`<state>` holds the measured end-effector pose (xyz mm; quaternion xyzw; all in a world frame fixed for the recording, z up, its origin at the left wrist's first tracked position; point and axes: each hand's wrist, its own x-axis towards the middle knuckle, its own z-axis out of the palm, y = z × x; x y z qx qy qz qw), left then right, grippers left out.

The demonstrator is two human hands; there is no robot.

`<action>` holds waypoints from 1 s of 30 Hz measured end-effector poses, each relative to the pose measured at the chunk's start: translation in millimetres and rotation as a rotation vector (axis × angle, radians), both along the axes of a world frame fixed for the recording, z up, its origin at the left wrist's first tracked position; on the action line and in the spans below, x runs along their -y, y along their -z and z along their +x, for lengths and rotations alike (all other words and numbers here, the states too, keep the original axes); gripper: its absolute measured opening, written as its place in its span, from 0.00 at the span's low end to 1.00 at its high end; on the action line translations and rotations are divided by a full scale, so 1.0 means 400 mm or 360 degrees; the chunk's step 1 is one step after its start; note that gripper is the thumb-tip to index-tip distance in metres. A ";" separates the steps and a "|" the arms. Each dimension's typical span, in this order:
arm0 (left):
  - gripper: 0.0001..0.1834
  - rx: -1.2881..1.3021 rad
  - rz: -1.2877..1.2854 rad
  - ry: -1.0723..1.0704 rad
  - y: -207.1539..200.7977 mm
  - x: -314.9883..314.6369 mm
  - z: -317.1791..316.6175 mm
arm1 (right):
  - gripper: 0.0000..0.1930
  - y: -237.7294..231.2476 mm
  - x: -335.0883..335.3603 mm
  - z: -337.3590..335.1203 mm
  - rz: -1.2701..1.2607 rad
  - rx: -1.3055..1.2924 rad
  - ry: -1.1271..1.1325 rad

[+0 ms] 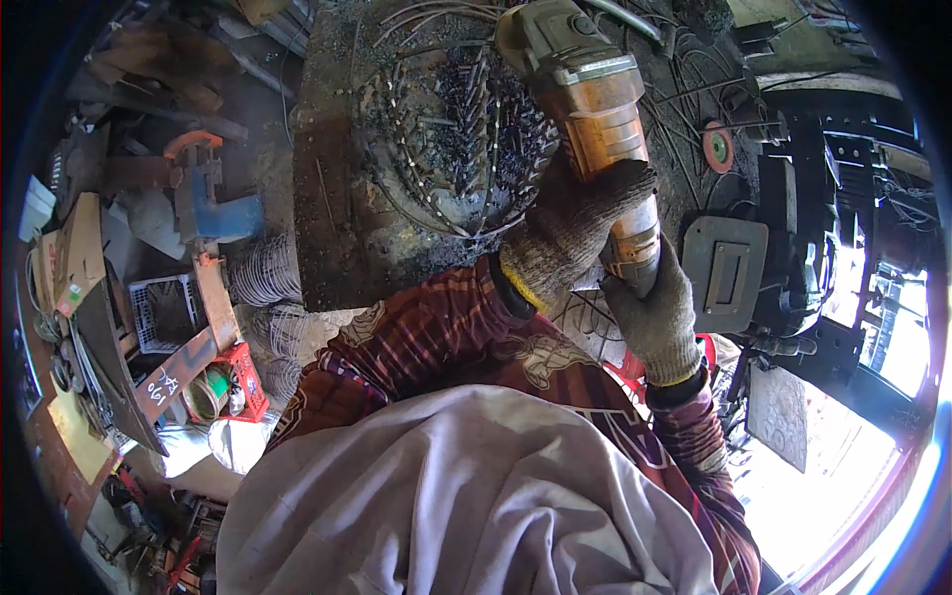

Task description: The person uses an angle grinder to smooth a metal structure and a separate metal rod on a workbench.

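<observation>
An orange angle grinder (598, 119) with a grey gear head is held over the steel worktable. My left hand (565, 233), in a grey knitted glove, wraps round the middle of its body. Lower down, my right hand (656, 322), gloved alike, grips the rear end. Left of the grinder head lies a rounded frame of bent metal rod (405, 149) with dark jagged metal pieces (478, 124) inside it. The grinder's disc is hidden behind its head.
Dark grit covers the worktable (327, 213). Metal rods and a round disc with a pinkish rim (718, 147) lie to the right, near a grey plate (726, 273). At left stand a blue vise-like tool (213, 203), wire coils (266, 270), a white crate (164, 312) and a red crate (246, 382).
</observation>
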<state>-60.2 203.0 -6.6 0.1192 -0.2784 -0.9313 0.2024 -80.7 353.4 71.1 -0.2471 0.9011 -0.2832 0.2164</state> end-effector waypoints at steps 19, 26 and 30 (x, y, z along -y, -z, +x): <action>0.22 0.0012 0.0050 -0.0005 -0.001 -0.008 -0.003 | 0.36 0.003 -0.005 -0.008 -0.0069 0.0133 0.0003; 0.22 0.0141 -0.0019 0.0041 -0.027 0.005 0.011 | 0.36 0.002 -0.005 -0.009 -0.0001 0.0095 0.0027; 0.24 0.0134 -0.0046 0.0010 -0.018 0.003 0.016 | 0.36 -0.010 0.004 -0.008 0.0069 0.0098 0.0005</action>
